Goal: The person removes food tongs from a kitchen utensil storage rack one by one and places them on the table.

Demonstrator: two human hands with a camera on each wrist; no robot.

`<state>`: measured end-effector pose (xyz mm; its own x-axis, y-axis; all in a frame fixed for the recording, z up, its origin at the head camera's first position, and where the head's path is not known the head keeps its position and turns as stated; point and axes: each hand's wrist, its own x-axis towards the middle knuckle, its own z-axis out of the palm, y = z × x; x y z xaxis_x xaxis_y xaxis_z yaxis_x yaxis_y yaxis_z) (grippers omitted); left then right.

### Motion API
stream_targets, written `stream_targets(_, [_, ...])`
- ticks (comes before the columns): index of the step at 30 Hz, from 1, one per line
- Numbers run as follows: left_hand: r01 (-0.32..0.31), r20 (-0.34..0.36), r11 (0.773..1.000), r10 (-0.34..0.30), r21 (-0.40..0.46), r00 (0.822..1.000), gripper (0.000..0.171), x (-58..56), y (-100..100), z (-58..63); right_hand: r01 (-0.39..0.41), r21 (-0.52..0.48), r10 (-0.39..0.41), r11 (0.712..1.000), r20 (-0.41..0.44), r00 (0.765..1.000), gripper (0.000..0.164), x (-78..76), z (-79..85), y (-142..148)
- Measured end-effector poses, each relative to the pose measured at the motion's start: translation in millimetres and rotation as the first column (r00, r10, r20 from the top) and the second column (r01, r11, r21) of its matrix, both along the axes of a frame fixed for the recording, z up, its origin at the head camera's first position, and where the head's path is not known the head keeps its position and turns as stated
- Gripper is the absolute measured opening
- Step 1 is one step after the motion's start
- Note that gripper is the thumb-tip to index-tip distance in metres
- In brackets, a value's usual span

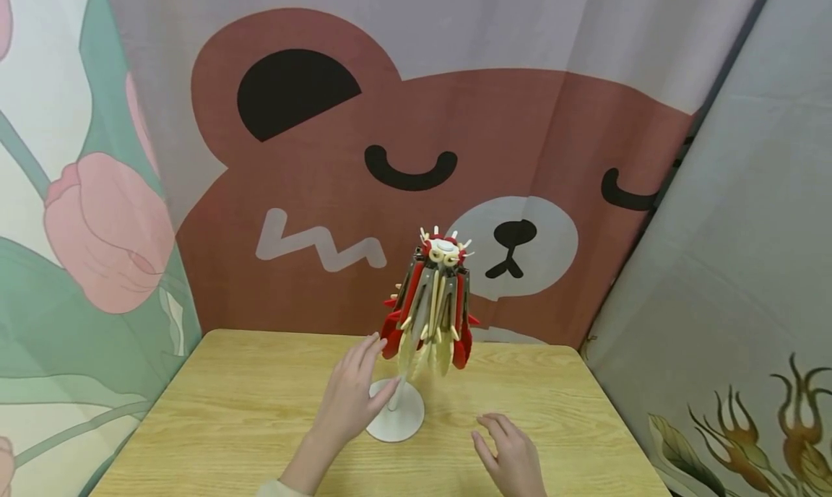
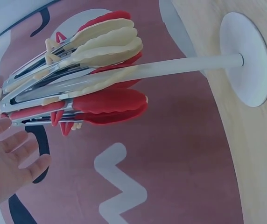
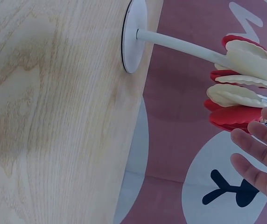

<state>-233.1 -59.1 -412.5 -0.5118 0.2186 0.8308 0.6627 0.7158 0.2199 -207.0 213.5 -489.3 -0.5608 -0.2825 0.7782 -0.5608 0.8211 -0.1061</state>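
Observation:
A white stand with a round base (image 1: 398,426) rises from the table. Around its top hang several kitchen tongs with metal arms and scalloped heads, red tongs (image 2: 110,105) and cream tongs (image 2: 108,51) mixed together. My left hand (image 1: 351,392) is raised just left of the stand, fingers extended and thumb apart, with nothing in it. In the left wrist view its fingers are close by the hinge ends of the tongs. Lower and to the right of the stand, my right hand (image 1: 510,454) holds nothing; its fingers are spread and loosely bent.
The light wooden table (image 1: 260,410) has rounded far corners. A curtain (image 1: 312,193) with a brown bear print hangs behind it. A flower-print curtain (image 1: 110,237) stands at the left, and a grey curtain (image 1: 728,266) closes the right side.

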Motion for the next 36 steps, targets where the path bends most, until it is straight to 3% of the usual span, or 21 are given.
stream_targets(7, [-0.015,-0.044,1.000,0.014,-0.013,0.999,0.052,-3.4,4,11.8,-0.025,-0.012,0.025,1.000,-0.028,0.999,0.013,-0.2,-1.9,0])
stream_targets(12, [-0.034,-0.075,0.999,0.033,-0.012,0.997,0.050,-5.6,10,22.0,-0.029,-0.027,0.028,0.999,-0.030,0.999,0.020,0.1,-2.5,0])
stream_targets(19, [0.040,-0.003,0.998,-0.040,0.046,0.999,0.046,-16.0,15,26.3,-0.065,-0.042,0.064,0.997,-0.039,0.997,0.015,2.4,-1.3,-3])
stream_targets(25, [0.046,0.056,0.996,-0.051,0.078,0.997,0.046,-21.4,16,26.4,-0.102,-0.049,0.099,0.994,-0.050,0.994,0.009,2.2,-2.8,-4])
stream_targets(36, [0.041,0.049,0.996,-0.046,0.083,0.998,0.045,-26.4,22,37.7,-0.086,-0.056,0.084,0.995,-0.036,0.996,0.011,2.9,-2.3,-4])
